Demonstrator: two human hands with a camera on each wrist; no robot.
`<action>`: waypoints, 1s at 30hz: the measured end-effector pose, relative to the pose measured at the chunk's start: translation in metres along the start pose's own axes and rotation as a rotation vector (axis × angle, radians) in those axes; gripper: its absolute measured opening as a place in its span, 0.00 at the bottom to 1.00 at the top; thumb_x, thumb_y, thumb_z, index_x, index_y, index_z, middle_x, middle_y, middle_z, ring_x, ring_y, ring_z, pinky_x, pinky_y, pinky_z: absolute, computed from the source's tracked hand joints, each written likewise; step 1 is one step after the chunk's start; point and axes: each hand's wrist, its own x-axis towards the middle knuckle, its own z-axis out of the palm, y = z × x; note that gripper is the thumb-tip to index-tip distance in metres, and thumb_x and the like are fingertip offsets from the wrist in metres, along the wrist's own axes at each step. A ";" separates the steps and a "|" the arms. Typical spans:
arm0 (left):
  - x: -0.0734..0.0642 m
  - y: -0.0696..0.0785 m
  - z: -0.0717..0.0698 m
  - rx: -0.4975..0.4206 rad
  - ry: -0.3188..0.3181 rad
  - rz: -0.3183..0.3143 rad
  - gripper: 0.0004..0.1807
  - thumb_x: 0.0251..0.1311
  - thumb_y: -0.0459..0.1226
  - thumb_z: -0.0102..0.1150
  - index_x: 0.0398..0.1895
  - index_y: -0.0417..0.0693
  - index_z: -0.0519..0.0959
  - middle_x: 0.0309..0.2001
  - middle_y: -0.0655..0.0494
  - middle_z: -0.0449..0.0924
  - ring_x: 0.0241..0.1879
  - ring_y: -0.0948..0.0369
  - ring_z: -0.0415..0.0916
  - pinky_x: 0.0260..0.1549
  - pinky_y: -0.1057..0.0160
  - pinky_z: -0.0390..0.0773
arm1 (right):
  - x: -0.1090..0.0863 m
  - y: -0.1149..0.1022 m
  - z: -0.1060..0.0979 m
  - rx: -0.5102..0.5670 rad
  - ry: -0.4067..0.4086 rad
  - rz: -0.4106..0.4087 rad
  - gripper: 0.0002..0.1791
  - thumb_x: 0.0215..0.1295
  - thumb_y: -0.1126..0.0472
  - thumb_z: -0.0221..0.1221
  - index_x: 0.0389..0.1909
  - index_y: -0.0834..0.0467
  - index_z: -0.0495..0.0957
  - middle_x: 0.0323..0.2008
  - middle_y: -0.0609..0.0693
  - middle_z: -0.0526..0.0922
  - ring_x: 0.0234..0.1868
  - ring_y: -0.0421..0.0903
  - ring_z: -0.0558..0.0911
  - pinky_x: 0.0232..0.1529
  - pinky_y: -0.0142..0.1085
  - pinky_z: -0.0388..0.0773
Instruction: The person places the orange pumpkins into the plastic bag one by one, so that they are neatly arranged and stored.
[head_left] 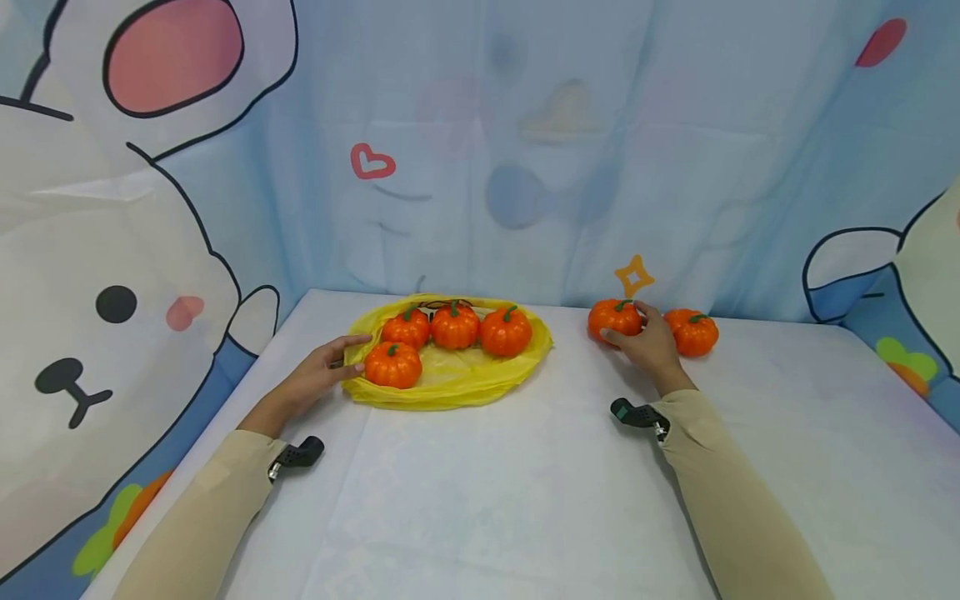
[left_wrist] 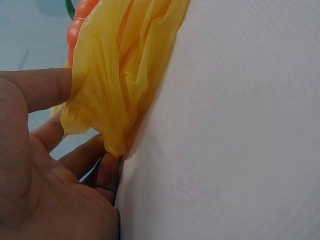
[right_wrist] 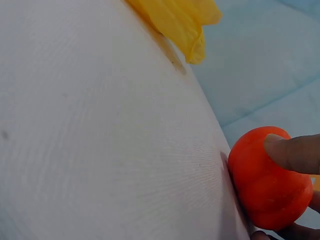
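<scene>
A yellow plastic bag (head_left: 450, 393) lies spread on the table with its rim opened out, and several small orange pumpkins (head_left: 506, 332) with green stems sit in it. At the bag's left edge, my left hand (head_left: 322, 372) touches the plastic, thumb and forefinger spread apart; the left wrist view shows the crinkled bag (left_wrist: 117, 75) against its fingers. To the right of the bag, my right hand (head_left: 651, 343) grips another pumpkin (head_left: 611, 317) between thumb and fingers. In the right wrist view the thumb presses on this pumpkin (right_wrist: 265, 185), close to the tabletop.
One more pumpkin (head_left: 693, 333) stands just right of my right hand, near the back edge of the white-covered table (head_left: 480, 500). A blue cartoon-print curtain (head_left: 450, 217) hangs behind the table. Dark wrist-camera mounts (head_left: 300, 452) project from both sleeves.
</scene>
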 end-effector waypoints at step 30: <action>-0.001 0.002 0.000 -0.016 0.005 -0.003 0.30 0.69 0.38 0.54 0.73 0.46 0.62 0.78 0.42 0.48 0.77 0.41 0.43 0.72 0.33 0.41 | -0.057 -0.106 0.019 0.266 -0.029 -0.302 0.48 0.61 0.49 0.66 0.78 0.51 0.51 0.73 0.60 0.61 0.66 0.60 0.71 0.61 0.54 0.76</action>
